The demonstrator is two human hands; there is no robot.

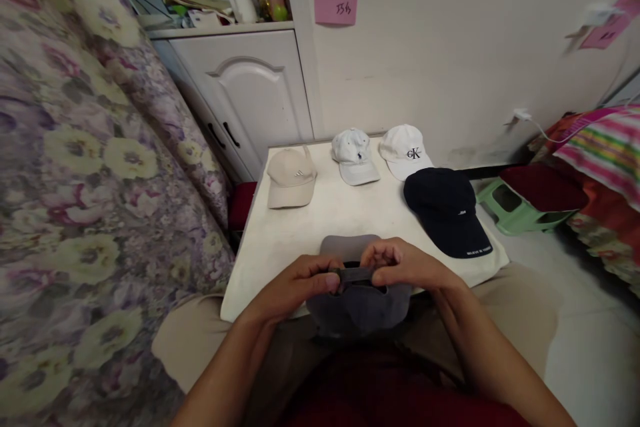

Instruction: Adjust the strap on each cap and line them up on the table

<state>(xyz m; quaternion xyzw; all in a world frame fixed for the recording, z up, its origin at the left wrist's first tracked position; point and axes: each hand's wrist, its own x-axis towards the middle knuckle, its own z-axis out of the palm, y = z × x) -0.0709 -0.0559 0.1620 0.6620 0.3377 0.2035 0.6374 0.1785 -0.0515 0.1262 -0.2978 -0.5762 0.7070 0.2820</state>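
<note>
A grey baseball cap is held at the near edge of the table, its brim pointing away from me and its back strap facing up. My left hand pinches the left end of the strap between thumb and fingers. At the strap's right end, my right hand is closed on it with thumb and curled fingers. Beyond stand a beige cap, a pale cap with a small dark emblem, and a white cap with black letters. A navy cap lies to the right.
The cloth-covered table stands against the wall and a white cabinet. A floral curtain hangs close on the left. To the right are a green stool with a dark red top and a striped cloth.
</note>
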